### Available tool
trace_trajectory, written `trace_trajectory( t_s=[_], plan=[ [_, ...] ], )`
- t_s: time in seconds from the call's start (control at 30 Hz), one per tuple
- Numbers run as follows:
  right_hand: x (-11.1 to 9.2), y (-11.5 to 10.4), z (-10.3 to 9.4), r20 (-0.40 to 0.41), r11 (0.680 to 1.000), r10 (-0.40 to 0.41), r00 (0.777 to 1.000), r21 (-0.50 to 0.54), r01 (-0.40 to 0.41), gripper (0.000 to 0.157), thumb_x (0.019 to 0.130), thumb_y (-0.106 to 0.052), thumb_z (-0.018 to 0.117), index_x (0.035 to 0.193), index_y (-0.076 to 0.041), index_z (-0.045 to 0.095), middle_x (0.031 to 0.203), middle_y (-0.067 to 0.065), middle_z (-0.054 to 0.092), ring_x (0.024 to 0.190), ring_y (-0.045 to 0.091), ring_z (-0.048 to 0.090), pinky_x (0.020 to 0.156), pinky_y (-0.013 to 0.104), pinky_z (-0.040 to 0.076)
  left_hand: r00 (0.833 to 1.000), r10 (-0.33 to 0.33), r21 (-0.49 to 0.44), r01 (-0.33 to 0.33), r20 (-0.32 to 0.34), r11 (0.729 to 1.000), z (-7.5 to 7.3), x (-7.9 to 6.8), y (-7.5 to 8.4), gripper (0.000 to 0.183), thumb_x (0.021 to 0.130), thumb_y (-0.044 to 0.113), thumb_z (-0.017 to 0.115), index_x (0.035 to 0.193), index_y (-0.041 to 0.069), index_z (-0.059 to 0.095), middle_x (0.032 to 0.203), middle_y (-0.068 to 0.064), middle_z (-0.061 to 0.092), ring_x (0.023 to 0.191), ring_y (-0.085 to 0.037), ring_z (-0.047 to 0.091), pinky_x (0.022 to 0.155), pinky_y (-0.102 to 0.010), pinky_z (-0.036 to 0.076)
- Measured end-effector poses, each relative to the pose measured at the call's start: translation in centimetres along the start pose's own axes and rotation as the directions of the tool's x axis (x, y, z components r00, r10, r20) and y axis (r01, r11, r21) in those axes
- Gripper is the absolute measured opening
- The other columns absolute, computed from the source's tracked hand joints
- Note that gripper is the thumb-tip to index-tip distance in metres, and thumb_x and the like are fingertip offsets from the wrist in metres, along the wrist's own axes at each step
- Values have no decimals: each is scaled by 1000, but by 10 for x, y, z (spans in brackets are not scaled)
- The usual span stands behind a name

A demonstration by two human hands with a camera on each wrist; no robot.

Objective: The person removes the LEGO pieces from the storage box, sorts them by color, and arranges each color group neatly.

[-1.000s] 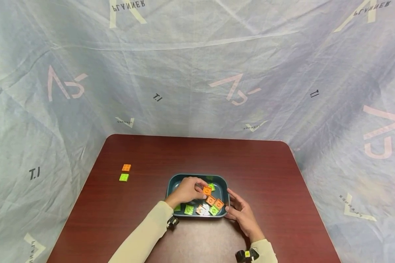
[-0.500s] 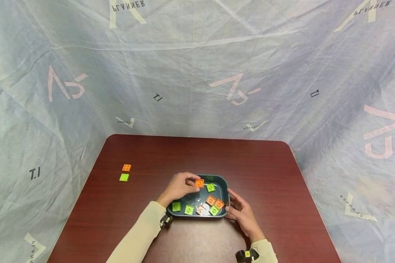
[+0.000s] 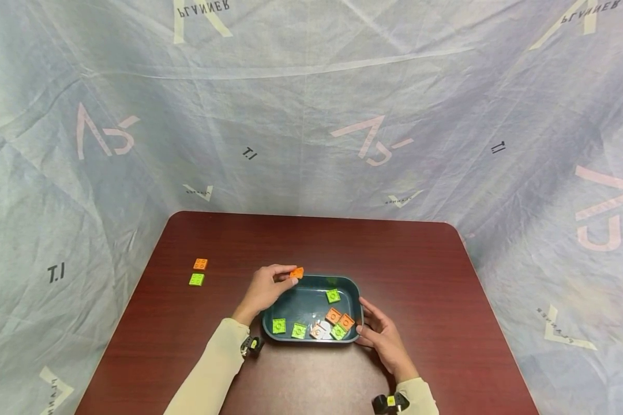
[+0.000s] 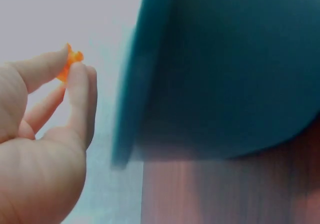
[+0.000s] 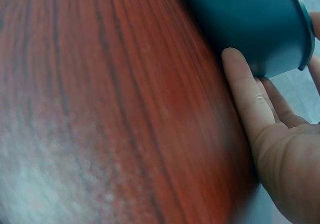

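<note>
Brick point(image 3: 298, 272), likely light and stiff, is suiting the left hand's point(image 3: 263, 289) edge pinch. Right hand point(image 3: 384, 338) is gripping the tray's point(image 3: 307, 304) right end.

Left grip point(image 3: 262, 290) pinches, pointing toward two o'clock; right grip point(image 3: 386, 341) points toward eleven, thumb point(image 5: 242, 83) and fingers point(image 3: 372, 310) spread.

1. An orange block point(image 3: 297, 272) is being pinched by the left hand point(image 3: 262, 290), near the far rim of the dark teal tray point(image 3: 301, 302).
2. This tray is sitting upright, its end being held by the right hand point(image 3: 386, 341).
3. Green blocks point(image 3: 278, 326) are lying inside.
</note>
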State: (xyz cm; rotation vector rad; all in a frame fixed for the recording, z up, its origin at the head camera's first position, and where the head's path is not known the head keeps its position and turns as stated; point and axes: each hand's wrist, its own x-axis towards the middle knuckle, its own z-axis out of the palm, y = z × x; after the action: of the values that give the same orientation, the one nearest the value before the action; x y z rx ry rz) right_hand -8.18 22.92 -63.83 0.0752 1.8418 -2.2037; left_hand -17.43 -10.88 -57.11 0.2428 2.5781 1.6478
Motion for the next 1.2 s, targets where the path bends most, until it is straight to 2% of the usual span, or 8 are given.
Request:
trace_trajectory(
  t_s=[0.13,0.43,0.67,0.7,0.8,0.93,1.03,1.2],
  plan=[
    [0,0,0,0,1000,-5,1000,1,5,76,94,3,71,162,-12,42,155,31,43,120,26,64,84,44,65,997,5,-16,-6,-82,1000,-6,1,-5,25,97,22,80,122,18,81,116,-6,79,91,-17,73,66,-24,56],
    [0,1,0,21,1000,-20,1000,-1,20,76,95,2,71,163,-9,39,155,31,42,121,25,63,85,44,65,981,-41,-45,34,-189,998,-13,1,-15,25,98,28,78,121,18,80,114,-5,81,104,-24,77,77,-30,62],
    [0,2,-1,31,1000,-27,999,-5,28,75,96,2,69,164,-9,39,156,33,41,122,26,63,85,45,65,972,-92,-222,43,-215,974,-17,3,-22,33,101,21,75,132,11,74,114,-12,78,103,-24,79,81,-27,64],
    [0,3,-1,30,1000,-26,999,-4,26,75,96,3,69,164,-9,39,156,33,41,122,27,63,85,45,65,970,-102,-227,50,-221,973,-18,3,-23,35,101,21,75,134,13,73,114,-12,78,103,-23,79,82,-26,63],
    [0,3,-1,25,1000,-24,999,4,23,76,95,3,69,163,-10,39,156,31,41,122,27,64,84,45,65,964,-119,-187,75,-239,979,-20,1,-24,38,102,22,74,140,19,71,114,-10,78,103,-21,79,86,-33,64],
    [1,3,0,13,1000,-27,1000,2,27,75,95,3,69,163,-9,40,156,31,42,121,27,64,84,45,65,963,-132,-144,100,-236,985,-23,0,-26,38,104,22,70,141,28,70,120,-10,70,111,-24,77,90,-37,64],
    [1,3,0,1,1000,-22,1000,5,22,75,94,2,71,162,-10,42,155,30,44,121,27,64,83,45,65,963,-132,-155,97,-236,983,-25,0,-30,37,105,18,68,141,25,70,123,-13,64,116,-28,75,87,-27,63],
    [1,2,1,-1,1000,-8,1000,14,8,76,93,1,72,162,-12,43,156,29,44,122,28,64,83,45,65,957,-137,-157,99,-254,983,-31,0,-38,44,100,16,75,143,16,68,131,-13,62,119,-31,74,81,-18,59]
  ],
)
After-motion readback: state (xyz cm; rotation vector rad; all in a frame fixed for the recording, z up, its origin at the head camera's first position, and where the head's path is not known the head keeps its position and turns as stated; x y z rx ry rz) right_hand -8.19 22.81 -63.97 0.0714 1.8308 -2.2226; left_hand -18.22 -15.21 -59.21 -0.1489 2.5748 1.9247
